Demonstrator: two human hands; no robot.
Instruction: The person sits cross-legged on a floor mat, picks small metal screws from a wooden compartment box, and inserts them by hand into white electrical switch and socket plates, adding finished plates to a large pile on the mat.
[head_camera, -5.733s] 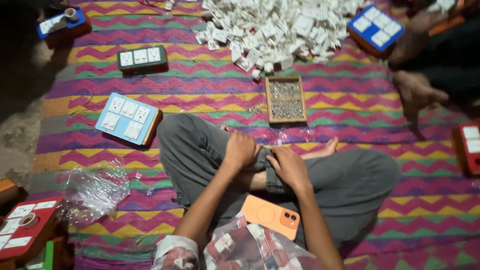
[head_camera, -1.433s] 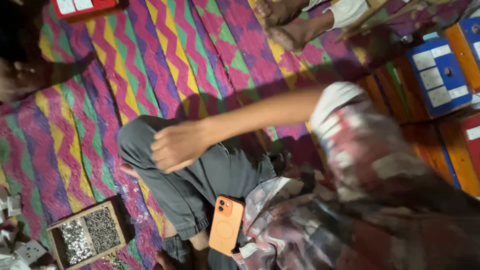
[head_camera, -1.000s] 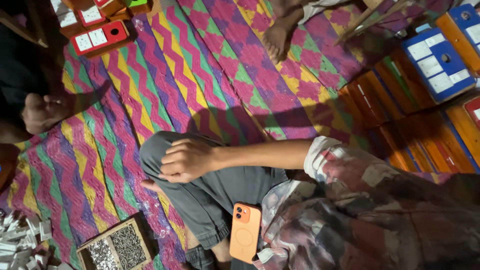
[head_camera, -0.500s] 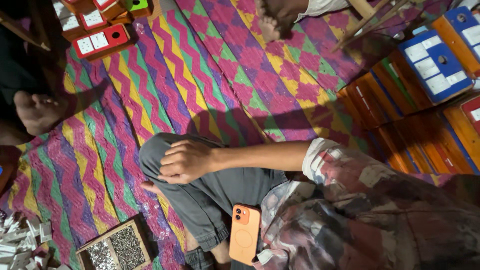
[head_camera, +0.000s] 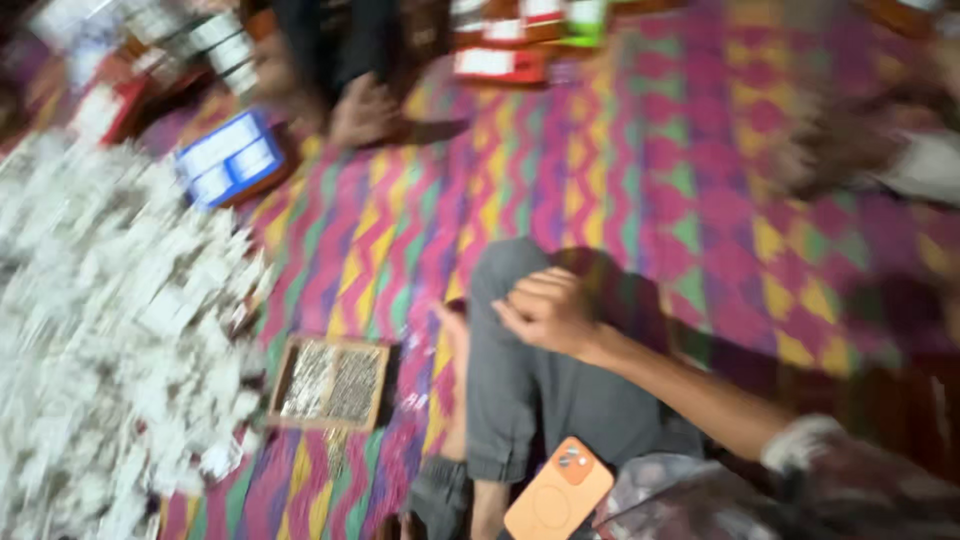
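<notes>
zigzag mat (head_camera: 640, 200) covers the floor; view blurred. large heap of small white pieces (head_camera: 100, 330) lies at the left edge. grey-trousered knee (head_camera: 520, 340) is raised, and one hand (head_camera: 548, 312), which side cannot be told, rests on it, fingers loosely curled, holding nothing. wooden tray (head_camera: 333, 382) just beside the heap holds two compartments of small pale bits. orange phone (head_camera: 558, 492) lies on the lap.
</notes>
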